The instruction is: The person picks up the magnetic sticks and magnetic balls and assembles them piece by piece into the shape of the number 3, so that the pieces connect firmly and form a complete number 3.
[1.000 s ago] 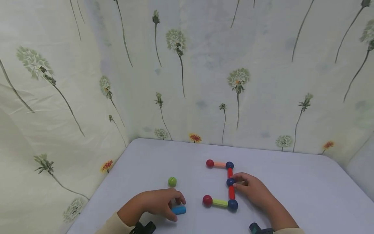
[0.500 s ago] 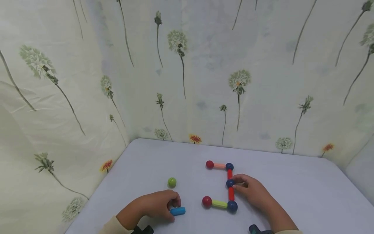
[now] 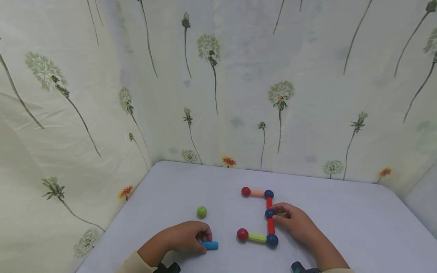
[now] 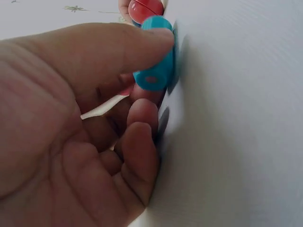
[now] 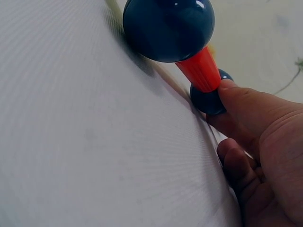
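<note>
A short blue rod (image 3: 211, 245) lies low over the table, pinched between the thumb and fingers of my left hand (image 3: 186, 237); the left wrist view shows the same blue rod (image 4: 158, 71) under the thumb. To its right is a chain of balls and rods. It joins a red ball (image 3: 242, 234), a yellow-green rod (image 3: 257, 237), a dark blue ball (image 3: 272, 240), red rods (image 3: 271, 226), a middle dark blue ball (image 3: 269, 214), and a far pink rod (image 3: 257, 193) ending in another red ball (image 3: 246, 191). My right hand (image 3: 297, 222) pinches the middle dark blue ball.
A loose green ball (image 3: 201, 212) sits beyond my left hand. The white table (image 3: 341, 220) meets a curtain (image 3: 239, 94) printed with dandelions at its far edge. Dark wrist cameras (image 3: 167, 267) show at the bottom of the head view.
The thumb and fingers of my left hand have closed onto the blue rod. My right hand and the chain stay in place.
</note>
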The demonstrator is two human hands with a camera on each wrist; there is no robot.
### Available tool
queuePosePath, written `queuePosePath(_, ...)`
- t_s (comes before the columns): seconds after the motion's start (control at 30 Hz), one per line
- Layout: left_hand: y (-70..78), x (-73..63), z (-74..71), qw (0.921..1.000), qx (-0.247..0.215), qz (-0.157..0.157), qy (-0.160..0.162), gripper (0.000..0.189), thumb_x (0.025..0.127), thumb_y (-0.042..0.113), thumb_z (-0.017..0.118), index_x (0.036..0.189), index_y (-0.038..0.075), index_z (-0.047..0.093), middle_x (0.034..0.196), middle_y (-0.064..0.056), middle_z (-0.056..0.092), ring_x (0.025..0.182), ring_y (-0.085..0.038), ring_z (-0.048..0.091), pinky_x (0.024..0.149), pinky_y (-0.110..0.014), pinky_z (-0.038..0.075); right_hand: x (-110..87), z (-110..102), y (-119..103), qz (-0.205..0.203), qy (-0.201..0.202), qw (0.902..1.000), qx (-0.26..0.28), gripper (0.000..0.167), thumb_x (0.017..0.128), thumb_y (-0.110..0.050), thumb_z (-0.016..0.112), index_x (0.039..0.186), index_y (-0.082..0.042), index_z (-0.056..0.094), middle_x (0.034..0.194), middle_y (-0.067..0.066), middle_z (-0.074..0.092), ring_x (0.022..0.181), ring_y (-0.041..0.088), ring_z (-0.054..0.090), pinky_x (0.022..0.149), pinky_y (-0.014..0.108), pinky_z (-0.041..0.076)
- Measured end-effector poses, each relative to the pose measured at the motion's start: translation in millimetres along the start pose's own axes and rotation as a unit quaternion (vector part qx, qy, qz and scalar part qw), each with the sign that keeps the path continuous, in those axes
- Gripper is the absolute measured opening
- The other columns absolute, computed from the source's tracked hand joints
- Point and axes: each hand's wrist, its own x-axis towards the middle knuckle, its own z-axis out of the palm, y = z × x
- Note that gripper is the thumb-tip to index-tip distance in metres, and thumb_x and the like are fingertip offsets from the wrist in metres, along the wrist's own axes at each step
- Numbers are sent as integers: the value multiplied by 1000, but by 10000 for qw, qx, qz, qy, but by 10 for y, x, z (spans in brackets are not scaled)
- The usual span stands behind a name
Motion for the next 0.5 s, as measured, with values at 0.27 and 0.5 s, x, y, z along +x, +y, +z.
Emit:
queuePosePath(0.27,40,39,-2,9997,-220,-9,145,19,91,17,82,102,27,72,92,10,67,85,-8,59,76,-25,51,2,30,44,17,35,10000,-37,39,91,-38,81,125,-23,71,122,-4,72,100,16,64,84,37,54)
queuePosePath(0.5,96,77,-18,9975,-453,-237,479,16,92,19,80,105,27,74,97,12,69,87,-11,63,74,-27,54,21,17,34,-77,76,9999,-74,36,91,-36,81,125,-24,72,120,-5,73,101,16,64,85,39,55)
